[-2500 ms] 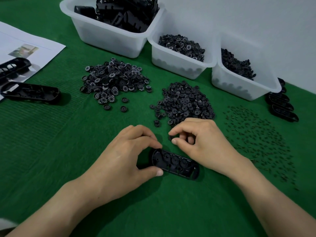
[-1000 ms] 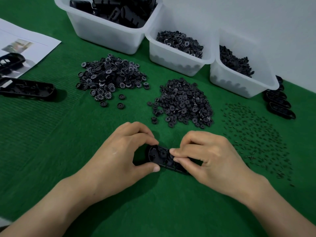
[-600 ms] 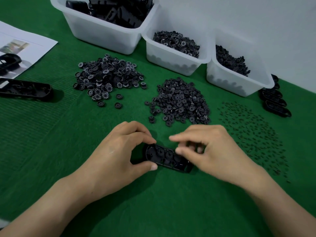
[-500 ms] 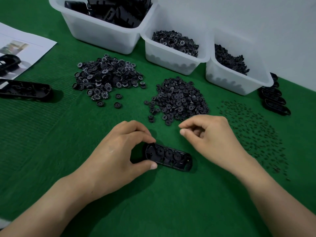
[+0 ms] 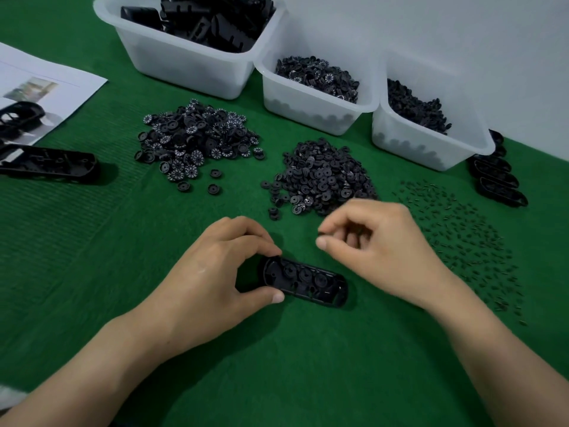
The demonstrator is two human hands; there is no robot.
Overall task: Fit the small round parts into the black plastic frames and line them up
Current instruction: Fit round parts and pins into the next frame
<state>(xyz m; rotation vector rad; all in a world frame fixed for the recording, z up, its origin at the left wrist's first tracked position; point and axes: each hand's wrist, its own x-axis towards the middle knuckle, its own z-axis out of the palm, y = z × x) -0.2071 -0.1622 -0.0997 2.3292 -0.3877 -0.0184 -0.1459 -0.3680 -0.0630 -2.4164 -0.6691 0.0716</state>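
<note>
Left hand (image 5: 212,282) is pinching the left end of the black oblong plastic frame (image 5: 304,280) at frame centre, long axis running left-right; right hand (image 5: 378,245) is hovering upper right of it, fingers loosely curled, contents unclear; pile of small black round discs (image 5: 323,177) is lying just above.

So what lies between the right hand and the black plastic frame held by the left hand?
Only bare green cloth, seen in the head view; the right hand hovers apart from the black plastic frame.

three white bins (image 5: 197,69), three loose heaps of small parts (image 5: 320,177), one sheet of paper (image 5: 46,90), two hands (image 5: 212,282).
</note>
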